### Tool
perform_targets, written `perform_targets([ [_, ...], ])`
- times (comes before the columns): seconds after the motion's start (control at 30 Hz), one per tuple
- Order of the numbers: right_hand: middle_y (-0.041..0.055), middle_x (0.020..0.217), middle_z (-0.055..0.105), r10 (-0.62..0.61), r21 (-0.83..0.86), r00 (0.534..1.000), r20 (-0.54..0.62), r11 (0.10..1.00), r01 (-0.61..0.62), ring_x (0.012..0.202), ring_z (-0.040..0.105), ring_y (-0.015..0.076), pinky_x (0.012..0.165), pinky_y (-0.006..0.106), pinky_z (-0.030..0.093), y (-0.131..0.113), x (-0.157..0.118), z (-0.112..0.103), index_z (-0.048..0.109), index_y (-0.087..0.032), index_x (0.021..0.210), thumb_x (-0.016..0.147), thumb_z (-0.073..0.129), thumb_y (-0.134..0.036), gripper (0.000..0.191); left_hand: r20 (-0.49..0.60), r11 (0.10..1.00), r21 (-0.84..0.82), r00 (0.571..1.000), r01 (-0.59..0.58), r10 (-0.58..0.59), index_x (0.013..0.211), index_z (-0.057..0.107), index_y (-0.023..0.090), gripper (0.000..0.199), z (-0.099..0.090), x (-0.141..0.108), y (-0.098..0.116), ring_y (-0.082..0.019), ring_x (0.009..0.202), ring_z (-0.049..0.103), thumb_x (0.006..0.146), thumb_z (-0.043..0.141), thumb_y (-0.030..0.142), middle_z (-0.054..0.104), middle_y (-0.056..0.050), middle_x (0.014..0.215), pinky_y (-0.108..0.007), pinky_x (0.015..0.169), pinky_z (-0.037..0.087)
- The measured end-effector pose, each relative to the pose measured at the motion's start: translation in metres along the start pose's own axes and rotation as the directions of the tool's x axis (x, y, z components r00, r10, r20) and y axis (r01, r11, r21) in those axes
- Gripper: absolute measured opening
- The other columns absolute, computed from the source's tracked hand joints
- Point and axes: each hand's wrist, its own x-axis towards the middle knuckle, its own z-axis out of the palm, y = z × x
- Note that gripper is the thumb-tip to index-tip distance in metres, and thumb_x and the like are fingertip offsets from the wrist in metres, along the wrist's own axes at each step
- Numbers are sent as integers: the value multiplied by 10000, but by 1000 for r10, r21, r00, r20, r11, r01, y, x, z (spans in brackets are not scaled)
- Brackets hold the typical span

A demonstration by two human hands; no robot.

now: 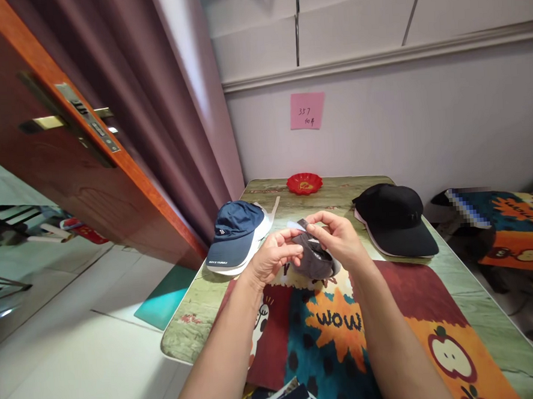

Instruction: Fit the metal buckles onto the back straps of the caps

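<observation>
A dark grey cap lies on the patterned mat, below and between my hands. My left hand is closed, its fingers pinching one end of a small pale strip. My right hand pinches a dark strap end beside it, above the cap's opening. To the left sits a navy cap with a white-edged brim and a pale strap sticking up. A black cap rests at the right side of the table.
A red scalloped dish stands at the table's back edge. The colourful mat covers the front. A wooden door and curtain are at the left, a wall behind, and another patterned cloth beyond the right edge.
</observation>
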Motion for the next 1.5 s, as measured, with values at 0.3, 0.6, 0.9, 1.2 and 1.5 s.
perform_targets([
  [0.3,-28,739,598,91,508,985,147,847,-154,497,440,44,444,168,349,3,4,1,599,-198,820,764,825,-425,325,-138,1000,22,990,17,-14,851,665,138,392,15,2,-1,-28,418,462,627,874,381,581,43,618,-162,412,343],
  [0.6,50,996,667,138,252,987,87,955,-156,588,547,67,527,202,478,-4,1,-3,622,-169,732,750,797,-464,344,-186,987,53,970,-149,156,868,663,144,386,11,5,-11,-13,421,438,669,873,398,624,32,717,-155,381,310],
  [0.9,50,839,681,131,-27,989,-68,991,-133,620,608,141,571,274,523,1,2,3,607,-187,761,728,718,-371,217,-227,948,228,935,-221,272,888,647,156,384,12,8,-18,-40,432,441,709,833,441,600,43,669,-169,380,334],
  [1.2,18,729,658,117,-60,993,-25,991,-118,630,619,156,594,270,521,7,3,-2,583,-205,720,744,719,-367,213,-217,904,341,914,-257,342,896,637,162,358,10,9,-23,-54,446,446,757,797,450,552,55,618,-175,406,351],
  [1.5,41,720,666,138,-38,990,-42,990,-139,639,610,160,606,276,522,3,3,-1,656,-170,793,770,715,-437,275,-197,910,335,927,-243,320,915,627,167,360,10,10,-20,-57,456,444,764,783,454,549,49,640,-165,384,361],
])
